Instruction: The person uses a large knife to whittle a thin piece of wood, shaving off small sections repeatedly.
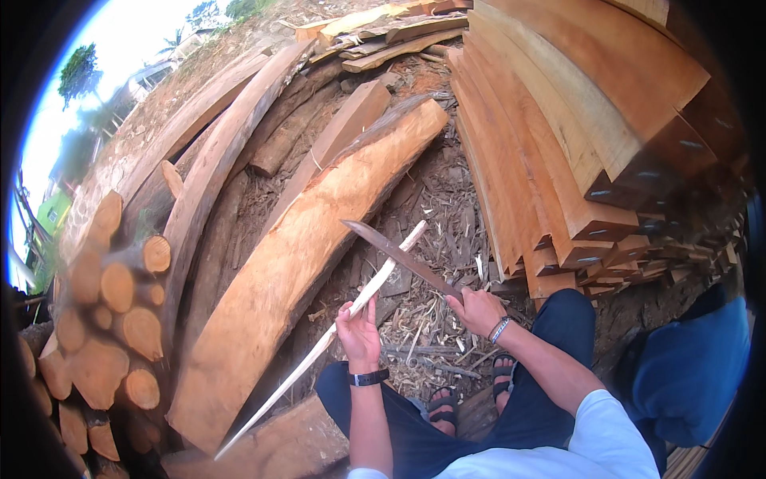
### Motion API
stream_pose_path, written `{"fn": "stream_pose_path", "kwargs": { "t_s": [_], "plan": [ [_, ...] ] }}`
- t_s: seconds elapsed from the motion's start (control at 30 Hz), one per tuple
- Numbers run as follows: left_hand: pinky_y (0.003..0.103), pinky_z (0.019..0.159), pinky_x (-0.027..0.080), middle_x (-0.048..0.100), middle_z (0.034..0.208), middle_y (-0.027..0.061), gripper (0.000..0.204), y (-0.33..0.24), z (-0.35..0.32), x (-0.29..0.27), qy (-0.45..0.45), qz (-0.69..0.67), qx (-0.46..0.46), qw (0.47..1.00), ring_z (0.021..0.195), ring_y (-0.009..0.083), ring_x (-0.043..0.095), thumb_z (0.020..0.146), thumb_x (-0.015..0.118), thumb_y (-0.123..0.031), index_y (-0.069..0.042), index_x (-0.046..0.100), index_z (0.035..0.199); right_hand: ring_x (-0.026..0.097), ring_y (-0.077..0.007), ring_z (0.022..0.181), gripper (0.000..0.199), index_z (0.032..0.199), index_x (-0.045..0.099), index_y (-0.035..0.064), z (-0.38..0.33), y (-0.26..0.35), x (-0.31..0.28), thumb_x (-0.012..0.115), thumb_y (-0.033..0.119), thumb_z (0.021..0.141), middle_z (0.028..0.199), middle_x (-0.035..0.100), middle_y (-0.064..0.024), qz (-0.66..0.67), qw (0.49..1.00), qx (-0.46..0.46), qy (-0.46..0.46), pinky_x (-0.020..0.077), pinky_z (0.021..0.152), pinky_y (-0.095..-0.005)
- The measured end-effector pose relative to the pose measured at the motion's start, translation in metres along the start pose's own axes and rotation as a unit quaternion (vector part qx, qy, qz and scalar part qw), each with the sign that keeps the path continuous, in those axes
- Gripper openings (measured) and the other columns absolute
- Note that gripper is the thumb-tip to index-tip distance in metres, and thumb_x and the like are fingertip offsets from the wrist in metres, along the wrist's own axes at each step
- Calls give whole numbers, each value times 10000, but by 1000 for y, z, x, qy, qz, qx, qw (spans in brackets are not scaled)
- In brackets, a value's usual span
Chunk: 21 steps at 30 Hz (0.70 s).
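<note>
- My left hand (359, 331) is curled around a pale stick (373, 287), thumb and fingers gripping near its middle.
- My right hand (479, 310) is wrapped fully around the handle of a machete (415, 267), blade angled up and leftward.
- And here's the crossing: blade over the stick's upper stretch, though I can't tell whether they touch.
- The stick slants from my lower left, up past my left hand, to an end over the littered ground.
- It looks light and fairly stiff, thinner toward the bottom, so I'd guess that end flexes or snaps first.
- Bare wood, probably dry enough to grip; splinters are the worry. Best hold is mid-length, fingers well below the blade.
- The machete should feel heavier, stiff, safe only by the handle.
- Just beyond, a broad slab (319, 231) lies to the left, shavings (411, 327) below my hands.
- Farther out: cut logs (120, 343) left, stacked planks (542, 144) right.
</note>
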<state>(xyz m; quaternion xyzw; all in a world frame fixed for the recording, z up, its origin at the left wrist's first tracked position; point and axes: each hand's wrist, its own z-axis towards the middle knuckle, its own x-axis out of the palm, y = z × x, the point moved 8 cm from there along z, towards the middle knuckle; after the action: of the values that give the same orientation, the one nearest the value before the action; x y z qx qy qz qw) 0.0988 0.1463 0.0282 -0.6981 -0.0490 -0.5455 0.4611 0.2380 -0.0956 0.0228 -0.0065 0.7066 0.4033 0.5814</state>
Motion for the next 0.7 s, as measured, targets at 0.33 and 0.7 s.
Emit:
{"fn": "stream_pose_path", "kwargs": {
  "t_s": [0.33, 0.7],
  "plan": [
    [514, 1181, 351, 550, 1267, 303, 183, -2, -2, 9, 9, 33, 0, 999, 1303, 428, 488, 899, 489, -81, 5, 523, 1057, 682, -438, 748, 642, 886, 624, -16, 2, -3, 3, 419, 584, 986, 742, 666, -274, 11, 1000, 3, 5, 542, 692, -537],
    [510, 1169, 372, 551, 1249, 293, 217, 0, -5, 10, 11, 31, -8, 999, 1296, 442, 491, 885, 498, -74, 22, 521, 1077, 684, -432, 739, 635, 924, 632, -22, 0, -6, 8, 417, 572, 991, 768, 680, -265, 8, 1000, -6, 10, 537, 685, -551]
  ]
}}
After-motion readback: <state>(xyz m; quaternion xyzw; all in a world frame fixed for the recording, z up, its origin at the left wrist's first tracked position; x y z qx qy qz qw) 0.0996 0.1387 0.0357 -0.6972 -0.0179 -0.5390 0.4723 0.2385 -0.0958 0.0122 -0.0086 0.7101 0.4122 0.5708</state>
